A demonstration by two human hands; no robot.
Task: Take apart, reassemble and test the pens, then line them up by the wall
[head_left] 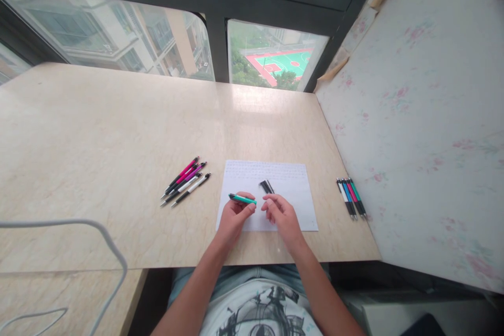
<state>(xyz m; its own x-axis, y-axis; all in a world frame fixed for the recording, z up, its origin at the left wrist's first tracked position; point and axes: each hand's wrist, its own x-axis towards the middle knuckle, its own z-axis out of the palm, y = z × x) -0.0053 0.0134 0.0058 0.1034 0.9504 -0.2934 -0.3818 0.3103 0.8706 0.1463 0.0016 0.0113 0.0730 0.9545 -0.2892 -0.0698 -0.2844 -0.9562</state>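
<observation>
My left hand (235, 216) is closed around the green barrel of a pen (243, 199), which has a black clip end pointing left. Just right of it, my right hand (282, 216) hovers over the paper with its fingers loosely curled and apart; nothing shows between them. A sheet of paper (299, 199) with rows of handwriting along its top lies under both hands. On the sheet, beyond my fingertips, rest a short black pen part (264, 187) and a thin dark stick (270, 187) like a refill.
Several pens (185, 181) in pink, purple, black and white lie in a loose group to the left. A row of several pens (352, 198) sits at the right, by the papered wall (425, 136). A grey cable (112, 244) loops over the front left of the table (118, 131).
</observation>
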